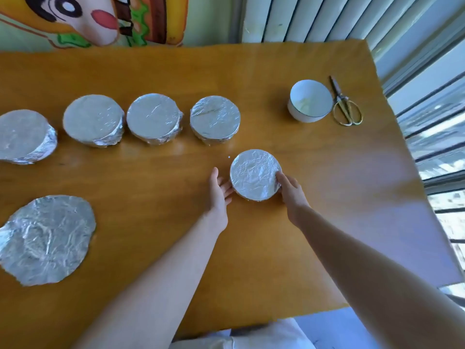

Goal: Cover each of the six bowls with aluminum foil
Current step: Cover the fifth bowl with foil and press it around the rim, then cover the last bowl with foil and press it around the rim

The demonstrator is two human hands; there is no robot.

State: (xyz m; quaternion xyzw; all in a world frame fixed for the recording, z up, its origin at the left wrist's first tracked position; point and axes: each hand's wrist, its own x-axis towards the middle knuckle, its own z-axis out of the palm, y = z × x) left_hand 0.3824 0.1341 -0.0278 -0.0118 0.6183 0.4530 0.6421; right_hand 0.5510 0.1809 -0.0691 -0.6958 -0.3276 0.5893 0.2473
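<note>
A foil-covered bowl [254, 174] sits on the wooden table [151, 71] in front of me. My left hand [219, 191] lies against its left side with fingers straight. My right hand [290, 191] holds its right side, thumb on the foil rim. Several more foil-covered bowls stand in a row behind, among them one [214, 120] nearest, one [153, 118] beside it and one [93, 119] further left. An uncovered white bowl [310, 100] stands at the back right. A loose crumpled round foil sheet [46, 239] lies flat at the near left.
Gold-handled scissors [346, 107] lie just right of the uncovered bowl. The table's right edge runs along a window with bars. A wall with a cartoon picture stands behind the table.
</note>
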